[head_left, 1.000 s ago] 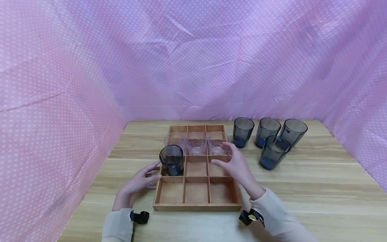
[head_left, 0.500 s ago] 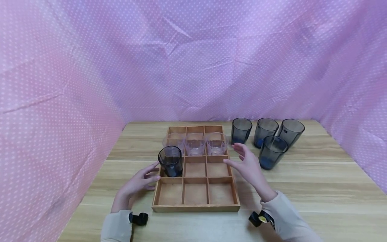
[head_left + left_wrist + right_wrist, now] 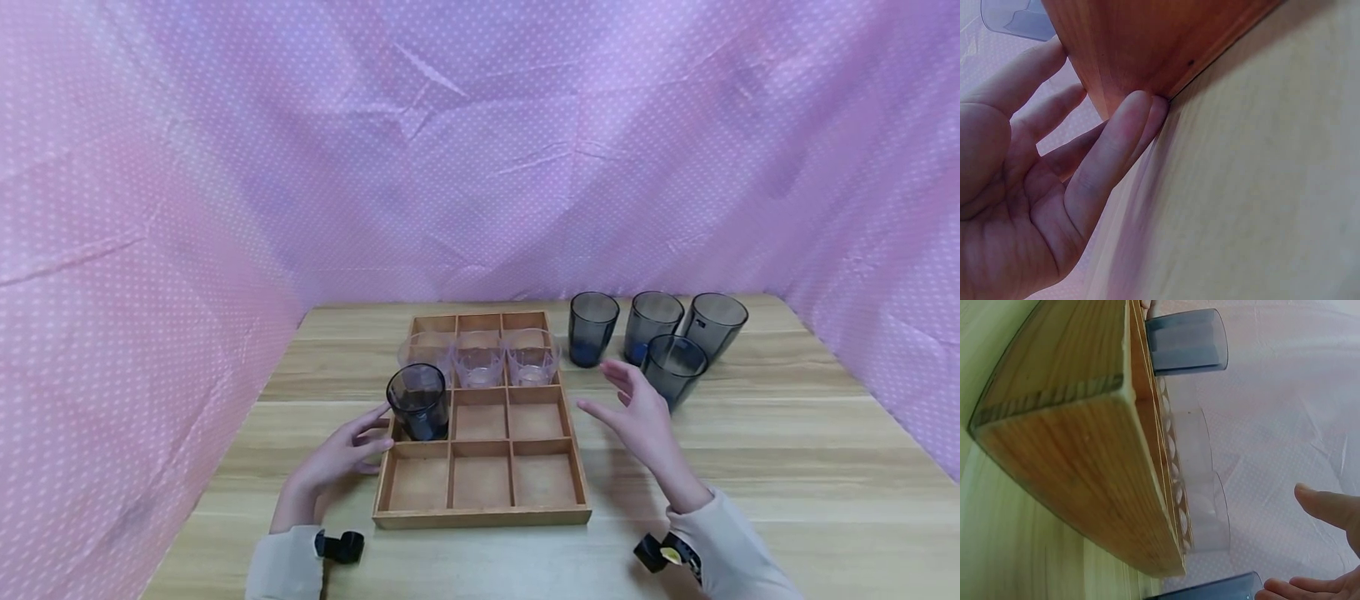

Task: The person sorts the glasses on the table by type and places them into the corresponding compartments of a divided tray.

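Note:
A wooden compartment tray (image 3: pixel 482 520) lies on the table. One smoky dark drinking glass (image 3: pixel 417 404) stands upright in a left-hand compartment, and three clear glasses (image 3: pixel 480 367) fill the row behind it. At the tray's left side is my left hand (image 3: pixel 335 461); in the left wrist view its fingers lie against the wooden side wall (image 3: pixel 1147 44). My right hand (image 3: pixel 641 421) hovers right of the tray, holding nothing, its thumb (image 3: pixel 1329 506) spread from the fingers. Those fingertips are close to more dark glasses, and the hand overlaps the nearest dark glass (image 3: pixel 675 362) in the head view.
Behind that nearest glass stand three more dark glasses, at the left (image 3: pixel 592 329), middle (image 3: pixel 651 323) and right (image 3: pixel 717 321). A pink dotted cloth (image 3: pixel 480 167) hangs around the back and sides of the wooden table (image 3: pixel 810 450).
My right hand has moved away from the clear glasses, rightward past the tray's edge toward the dark glasses. The left hand stays at the tray's side.

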